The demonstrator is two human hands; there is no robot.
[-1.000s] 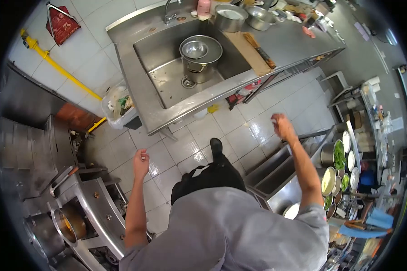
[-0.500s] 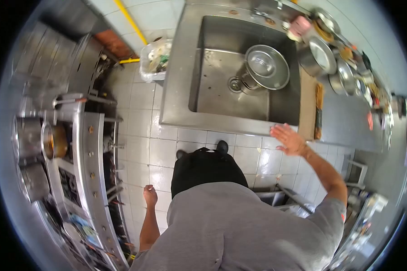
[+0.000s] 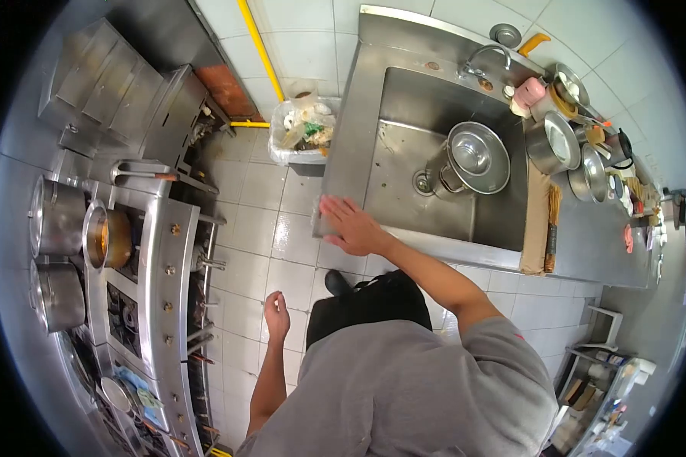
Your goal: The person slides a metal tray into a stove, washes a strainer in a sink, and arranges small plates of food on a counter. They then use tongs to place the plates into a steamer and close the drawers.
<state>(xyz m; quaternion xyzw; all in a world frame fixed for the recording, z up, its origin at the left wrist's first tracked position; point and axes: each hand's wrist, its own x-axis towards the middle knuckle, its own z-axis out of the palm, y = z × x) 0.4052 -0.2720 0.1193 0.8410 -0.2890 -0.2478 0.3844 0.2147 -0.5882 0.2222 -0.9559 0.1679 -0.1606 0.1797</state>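
My right hand (image 3: 353,227) stretches across in front of me, fingers flat and spread, palm down at the front left corner of the steel sink (image 3: 434,238). Nothing shows in its grasp. Low over the floor hangs my left hand (image 3: 277,316), loosely curled with a gap between thumb and fingers. It is nearest my dark trousers (image 3: 370,312). Inside the sink basin stands a metal pot (image 3: 440,174) topped by a wide metal bowl or lid (image 3: 489,171), close to the drain (image 3: 423,183).
A stove (image 3: 156,259) with large pots (image 3: 59,217) runs along my left. A lined waste bin (image 3: 282,148) stands left of the sink. Pots (image 3: 543,148) and utensils crowd the right counter (image 3: 602,236); a shelf rack (image 3: 594,381) is behind right.
My right hand has swept left along the sink's front edge, from its right end to the left corner. The view has shifted, and my left hand stays low.
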